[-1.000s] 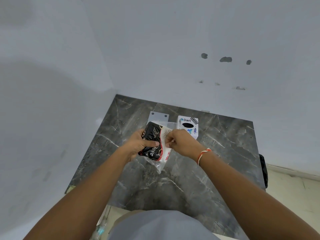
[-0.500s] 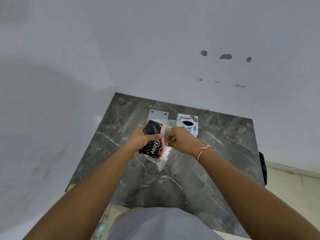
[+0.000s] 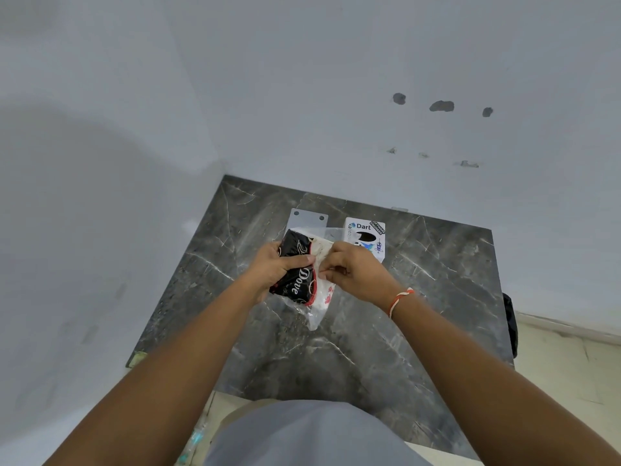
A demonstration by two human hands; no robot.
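Observation:
A black folded cloth (image 3: 297, 280) with red trim and white lettering sits partly inside a clear plastic bag (image 3: 319, 307) with red print. My left hand (image 3: 274, 269) grips the cloth from the left, thumb across its top. My right hand (image 3: 353, 269) pinches the bag's white edge just right of the cloth. Both are held a little above the dark marble table (image 3: 420, 314). The bag's lower tip hangs down toward the table.
Behind the hands a white sticker sheet (image 3: 366, 232) printed "Dart" and a clear plastic sleeve with two holes (image 3: 307, 218) lie flat on the table. White walls close the back and left. A dark object (image 3: 510, 321) hangs at the table's right edge.
The hands and the bagged cloth have stayed in nearly the same place; the right fingers have shifted slightly along the bag's edge.

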